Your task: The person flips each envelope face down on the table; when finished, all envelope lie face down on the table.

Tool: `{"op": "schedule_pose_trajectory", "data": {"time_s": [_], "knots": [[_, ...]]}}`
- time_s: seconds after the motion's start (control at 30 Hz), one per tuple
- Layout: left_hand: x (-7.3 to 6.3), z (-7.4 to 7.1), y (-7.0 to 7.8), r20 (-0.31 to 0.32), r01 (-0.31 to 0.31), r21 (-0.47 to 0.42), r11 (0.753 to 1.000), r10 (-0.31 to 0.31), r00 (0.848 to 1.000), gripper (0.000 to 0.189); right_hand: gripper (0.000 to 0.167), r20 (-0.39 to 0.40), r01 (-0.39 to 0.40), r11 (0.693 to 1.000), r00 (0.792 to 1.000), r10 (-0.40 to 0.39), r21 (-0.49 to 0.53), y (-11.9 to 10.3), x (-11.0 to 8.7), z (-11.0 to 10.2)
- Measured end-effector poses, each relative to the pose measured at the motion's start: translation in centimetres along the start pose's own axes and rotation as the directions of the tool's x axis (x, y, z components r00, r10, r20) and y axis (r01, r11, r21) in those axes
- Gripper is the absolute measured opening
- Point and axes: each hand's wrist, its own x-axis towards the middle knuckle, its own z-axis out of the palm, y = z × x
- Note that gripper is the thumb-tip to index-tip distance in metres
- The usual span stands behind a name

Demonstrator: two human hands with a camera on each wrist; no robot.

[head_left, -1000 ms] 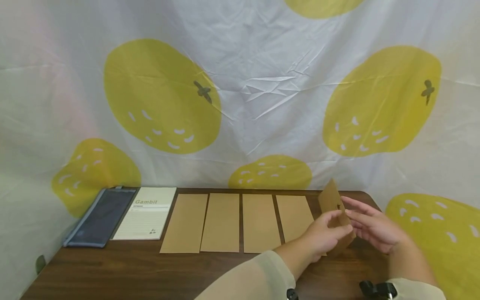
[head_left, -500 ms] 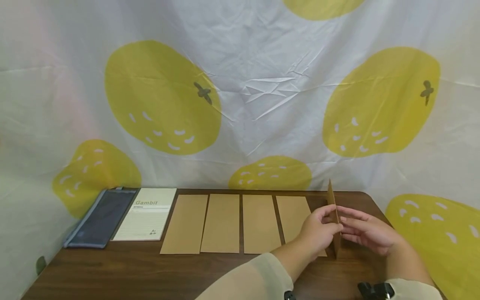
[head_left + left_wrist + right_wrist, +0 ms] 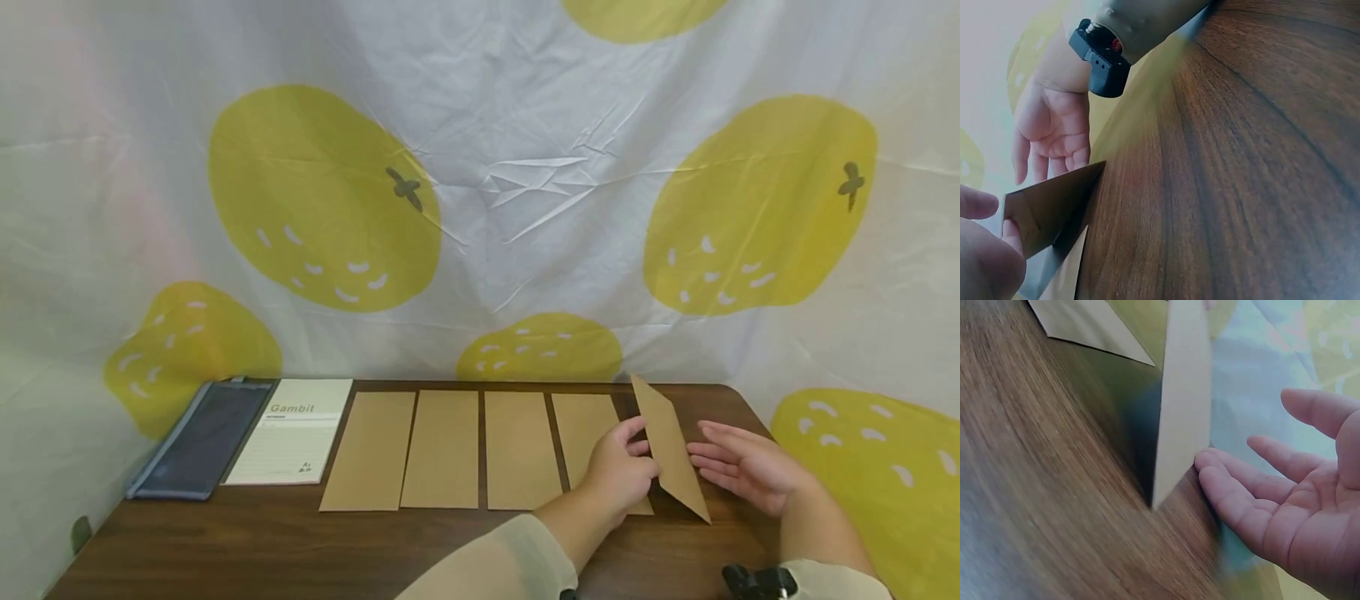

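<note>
A flat, rectangular piece of stiff brown kraft paper (image 3: pixel 672 450) stands tilted over the right end of the table, leaning left. My left hand (image 3: pixel 618 468) pinches its left edge between thumb and fingers; the left wrist view shows the thumb and a finger (image 3: pixel 1013 236) at that edge. To the right is my right hand (image 3: pixel 750 468), palm turned inward and fingers extended. In the right wrist view its fingertips (image 3: pixel 1205 459) are right at the paper's lower edge. Just left lies a matching kraft piece (image 3: pixel 585 425), partly hidden by my left hand and forearm.
Several more kraft pieces (image 3: pixel 442 450) lie in a row along the back of the dark wooden table (image 3: pixel 337 550). Left of them are a white "Gambit" notepad (image 3: pixel 288 442) and a dark blue zip pouch (image 3: pixel 198 442). A lemon-print cloth (image 3: pixel 525 250) hangs behind.
The kraft piece has turned from its printed side, through edge-on, to a plain side and now leans left. My right hand has let go of it and moved slightly right.
</note>
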Motion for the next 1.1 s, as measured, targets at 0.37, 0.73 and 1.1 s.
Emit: {"op": "schedule_pose_trajectory", "data": {"time_s": [0.37,0.73,1.1], "knots": [[-0.6,-0.4,-0.6,0.055,0.093,0.085,0.992,-0.098,0.994,0.063,0.043,-0.017,0.013,0.998,1.000,-0.012,0.065,0.5,-0.5,-2.0],[-1.2,-1.7,0.3,0.108,0.068,0.103,0.992,-0.080,0.991,0.057,0.022,0.008,0.195,0.970,0.980,-0.198,0.143,-0.4,-0.2,-1.2],[-2.2,-9.3,2.4,0.168,-0.038,-0.085,0.996,0.052,0.984,0.057,0.023,-0.018,0.304,0.942,0.952,-0.304,0.143,-3.2,0.6,5.5]]}}
